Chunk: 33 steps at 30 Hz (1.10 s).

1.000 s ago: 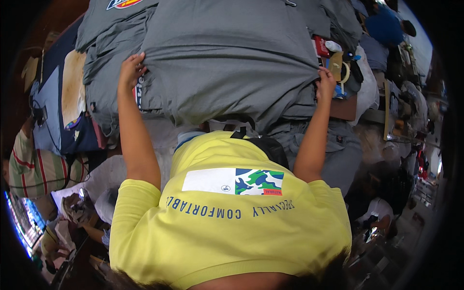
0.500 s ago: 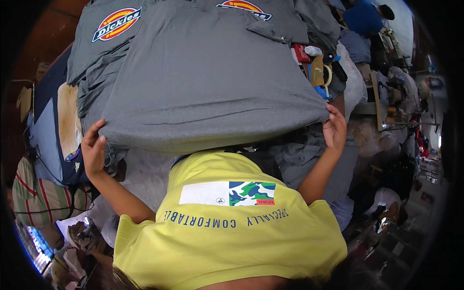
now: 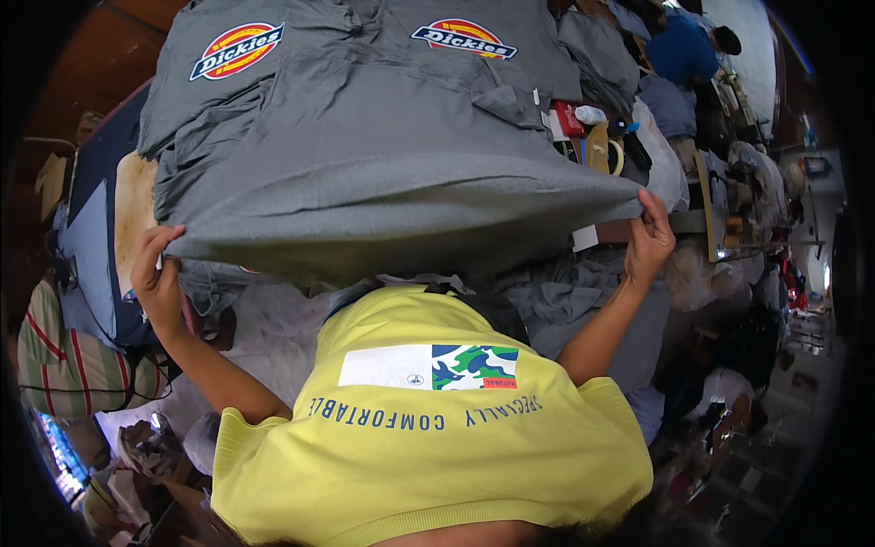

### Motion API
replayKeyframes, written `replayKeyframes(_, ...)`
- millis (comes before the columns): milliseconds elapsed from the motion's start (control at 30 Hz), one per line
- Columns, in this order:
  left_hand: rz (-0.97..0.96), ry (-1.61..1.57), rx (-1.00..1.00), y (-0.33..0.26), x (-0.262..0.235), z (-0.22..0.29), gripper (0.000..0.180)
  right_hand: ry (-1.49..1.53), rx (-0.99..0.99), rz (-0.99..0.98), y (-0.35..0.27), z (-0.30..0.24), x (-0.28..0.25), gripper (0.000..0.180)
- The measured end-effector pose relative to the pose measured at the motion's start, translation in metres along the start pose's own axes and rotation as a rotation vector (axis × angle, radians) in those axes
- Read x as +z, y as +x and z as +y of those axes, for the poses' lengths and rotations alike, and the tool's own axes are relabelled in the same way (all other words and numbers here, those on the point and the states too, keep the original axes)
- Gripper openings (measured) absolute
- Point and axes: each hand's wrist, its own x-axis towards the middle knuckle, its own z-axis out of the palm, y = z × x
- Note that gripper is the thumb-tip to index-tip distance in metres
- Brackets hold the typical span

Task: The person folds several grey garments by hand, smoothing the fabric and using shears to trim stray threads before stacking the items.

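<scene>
A grey T-shirt [image 3: 392, 196] stretches wide in front of me, its near edge lifted and sagging in the middle. My left hand [image 3: 157, 278] pinches one near corner of it between thumb and fingers. At the opposite near corner, my right hand [image 3: 649, 239] grips the cloth the same way. Beyond lie more grey shirts, one with an oval red, yellow and blue logo patch [image 3: 237, 51] at the far left. A second such patch [image 3: 464, 38] shows at the far middle. What lies under the raised cloth is mostly hidden.
Right of the shirt sit a red box [image 3: 570, 118], a white bottle [image 3: 591, 115] and a tape roll [image 3: 617, 157]. Grey cloth [image 3: 629, 314] hangs at the lower right. A striped bag [image 3: 77, 369] stands at left. Someone in blue [image 3: 684, 50] is at the far right.
Both hands have moved outward, pulling the shirt's near edge wider. That edge now gapes with its dark inside showing, and the far logo patch at the middle has come fully into sight.
</scene>
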Motion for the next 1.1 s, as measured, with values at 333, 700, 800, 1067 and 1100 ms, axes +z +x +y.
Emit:
replayKeyframes(333, -0.012, -1.206, 0.029, 0.052, 0.017, -0.020, 0.024, 0.620, 0.294, -0.079, 0.054, 0.013, 0.019, 0.025)
replayKeyframes(700, -0.295, -1.020, -0.781, 0.067, 0.083, -0.148, 0.028, 0.840, 1.053, -0.243, 0.043, 0.135, 0.044, 0.024)
replayKeyframes(800, -0.084, -1.219, -0.497, 0.082, 0.057, -0.060, 0.040, 0.895, 0.665, -0.244, 0.063, 0.067, 0.042, 0.035)
replayKeyframes(1067, -0.123, -0.588, 0.033, 0.083, -0.025, 0.016, 0.078, 0.345, 0.210, -0.413, 0.081, -0.080, 0.050, 0.086)
replayKeyframes(1100, -0.038, -0.734, 0.062, 0.079, -0.044, 0.026, 0.080, 0.483, 0.201, -0.338, 0.088, -0.091, 0.053, 0.085)
